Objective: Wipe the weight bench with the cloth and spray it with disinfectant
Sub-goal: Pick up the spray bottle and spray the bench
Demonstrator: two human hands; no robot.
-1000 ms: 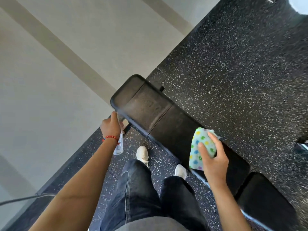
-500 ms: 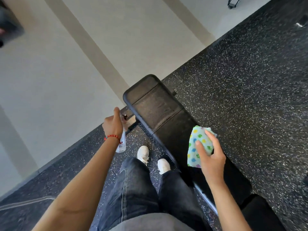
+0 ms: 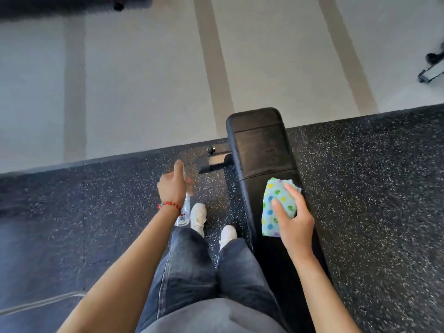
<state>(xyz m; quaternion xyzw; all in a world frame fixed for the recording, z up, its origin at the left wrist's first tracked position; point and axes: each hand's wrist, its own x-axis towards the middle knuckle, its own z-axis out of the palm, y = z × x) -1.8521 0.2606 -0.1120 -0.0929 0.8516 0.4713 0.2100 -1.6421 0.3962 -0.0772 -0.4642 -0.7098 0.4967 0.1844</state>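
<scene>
A black padded weight bench (image 3: 260, 150) runs from the middle of the view down to the bottom right. My right hand (image 3: 294, 219) holds a folded cloth (image 3: 276, 205), pale blue with coloured dots, just above the bench pad. My left hand (image 3: 174, 187) is closed around a small clear spray bottle (image 3: 183, 213) to the left of the bench, over the floor. The bottle hangs below my fist, and its nozzle is hidden by my fingers. A red bead bracelet circles my left wrist.
I stand on black speckled rubber flooring (image 3: 360, 188), my legs and white shoes (image 3: 198, 217) close against the bench's left side. The bench's metal foot (image 3: 213, 164) sticks out to the left. Pale striped floor lies beyond. Equipment wheels (image 3: 432, 68) sit at the far right.
The view has swung round so the bench now points straight away from me. My right hand with the cloth stays over the pad. My left hand with the bottle sits farther from the bench.
</scene>
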